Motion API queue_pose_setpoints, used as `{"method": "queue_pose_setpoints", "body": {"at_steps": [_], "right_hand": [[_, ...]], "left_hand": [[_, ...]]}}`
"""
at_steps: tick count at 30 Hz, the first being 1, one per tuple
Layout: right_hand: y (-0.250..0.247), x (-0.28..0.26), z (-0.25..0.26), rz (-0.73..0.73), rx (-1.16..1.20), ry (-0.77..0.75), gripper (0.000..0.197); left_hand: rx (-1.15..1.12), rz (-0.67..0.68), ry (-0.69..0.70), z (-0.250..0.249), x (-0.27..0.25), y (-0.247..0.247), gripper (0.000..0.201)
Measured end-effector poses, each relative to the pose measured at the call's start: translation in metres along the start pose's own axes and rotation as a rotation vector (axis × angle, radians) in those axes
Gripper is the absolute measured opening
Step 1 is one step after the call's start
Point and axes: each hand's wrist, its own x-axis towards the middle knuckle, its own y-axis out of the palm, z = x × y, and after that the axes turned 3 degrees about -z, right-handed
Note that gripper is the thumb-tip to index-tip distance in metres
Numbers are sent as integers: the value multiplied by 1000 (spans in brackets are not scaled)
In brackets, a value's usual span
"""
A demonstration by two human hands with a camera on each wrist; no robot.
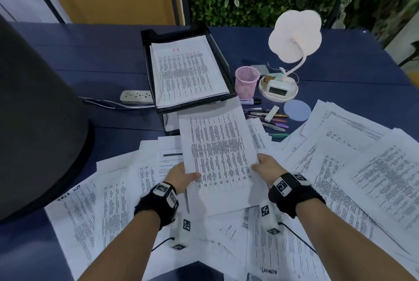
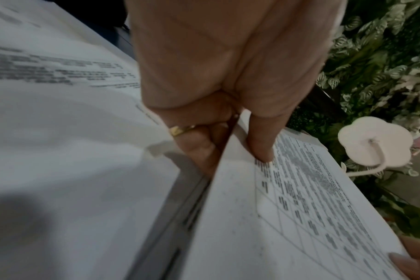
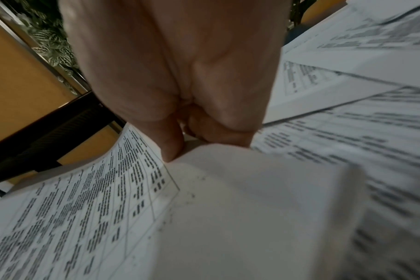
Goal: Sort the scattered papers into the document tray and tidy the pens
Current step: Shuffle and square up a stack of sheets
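Both hands hold a printed sheet with a table [image 1: 217, 151] lifted above the scattered papers [image 1: 340, 167] on the desk. My left hand [image 1: 181, 176] pinches its left edge, thumb on top, fingers under; the same pinch shows in the left wrist view on the sheet [image 2: 300, 217]. My right hand [image 1: 266, 165] pinches the right edge, thumb on the sheet [image 3: 108, 208]. The black document tray [image 1: 148, 58] with a stack of papers stands just beyond the sheet's far end. Several pens [image 1: 269, 119] lie loose right of the tray, near an empty pink mesh pen cup [image 1: 246, 81].
A white flower-shaped desk lamp [image 1: 294, 36] with a clock base [image 1: 277, 90] stands at the right back. A power strip [image 1: 136, 96] lies left of the tray. A large dark object [image 1: 38, 122] fills the left side. A round lilac coaster [image 1: 297, 110] sits by the pens.
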Motion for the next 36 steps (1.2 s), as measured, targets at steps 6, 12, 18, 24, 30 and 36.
{"method": "queue_pose_setpoints", "body": {"at_steps": [6,12,18,24,30,36], "right_hand": [[2,24,40,-15,20,-4,13],[5,51,80,-83,54,-48,25],[10,67,107,-64,189,-54,23],[18,77,113,87,400,68,21],[24,120,135,-125,581,47,30],[28,146,136,-191,527,60,14]], "left_hand": [[-286,-74,-43,0,10,-25,34],[-373,120,-143,0,15,-44,29],[-391,-17,-52,-13,49,-54,24],[-428,-158,-1,-33,91,-69,35],[-344,-351,83,-55,119,-80,32],[-88,-543,206,-56,125,-76,29]]}}
